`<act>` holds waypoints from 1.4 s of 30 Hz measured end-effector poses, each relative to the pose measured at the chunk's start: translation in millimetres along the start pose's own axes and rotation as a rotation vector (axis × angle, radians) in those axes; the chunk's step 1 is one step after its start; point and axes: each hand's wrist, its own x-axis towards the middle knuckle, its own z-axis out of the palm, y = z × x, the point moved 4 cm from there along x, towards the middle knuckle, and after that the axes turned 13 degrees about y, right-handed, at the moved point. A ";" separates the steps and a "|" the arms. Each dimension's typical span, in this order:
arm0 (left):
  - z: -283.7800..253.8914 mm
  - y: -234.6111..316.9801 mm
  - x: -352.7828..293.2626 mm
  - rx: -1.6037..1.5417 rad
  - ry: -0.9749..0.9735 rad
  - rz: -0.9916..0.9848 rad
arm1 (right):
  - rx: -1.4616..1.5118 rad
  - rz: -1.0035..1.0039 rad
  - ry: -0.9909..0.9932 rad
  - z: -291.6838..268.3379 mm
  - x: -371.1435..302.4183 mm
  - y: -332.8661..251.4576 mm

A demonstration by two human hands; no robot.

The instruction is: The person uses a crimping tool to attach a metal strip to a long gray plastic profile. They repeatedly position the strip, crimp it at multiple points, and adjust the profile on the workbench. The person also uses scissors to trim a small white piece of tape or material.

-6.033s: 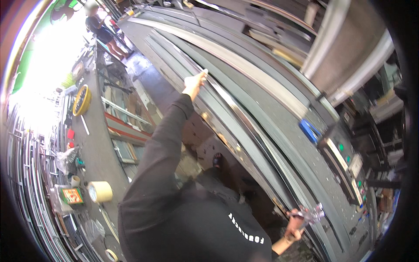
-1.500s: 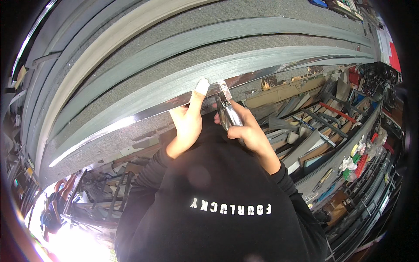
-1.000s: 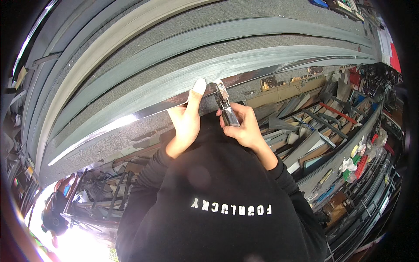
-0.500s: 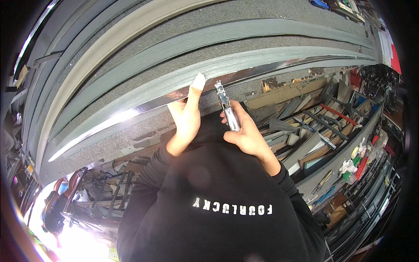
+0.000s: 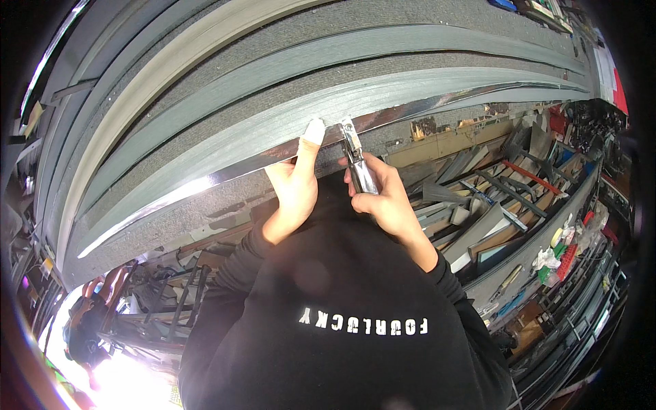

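Note:
A long grey moulding strip (image 5: 273, 119) with a shiny, mirror-like side face (image 5: 205, 184) lies along the near edge of the carpeted bench. My left hand (image 5: 298, 188) grips this strip from the near side, its thumb on top with a white covering on the tip; the other fingers are mostly hidden beneath. Just to the right, my right hand (image 5: 393, 208) is closed round a silver, plier-like metal hand tool (image 5: 359, 160). The tool's head overlaps the shiny face and reaches the strip's upper edge. Whether its jaws are closed on the strip I cannot tell.
More long grey strips (image 5: 383, 42) and a beige one (image 5: 171, 61) lie farther back on the grey carpeted bench top (image 5: 328, 20). Below the bench at right stands a bin of offcuts (image 5: 478, 225) with a red bar (image 5: 533, 178). A person (image 5: 85, 331) is at lower left.
My right hand has raised the tool slightly, bringing its head onto the strip's edge beside my left thumb. The left hand keeps its grip, shifted very little.

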 end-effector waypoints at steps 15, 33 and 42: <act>8.1 7.3 5.2 -0.044 -0.015 0.054 | -0.218 -0.236 0.056 4.9 14.7 21.4; 4.0 -4.6 15.7 0.129 -0.023 -0.064 | 0.269 -0.267 -0.316 -22.0 -10.5 -32.0; -6.5 -1.1 -3.1 0.300 0.000 -0.150 | 0.456 -0.196 -0.434 4.0 34.0 -39.9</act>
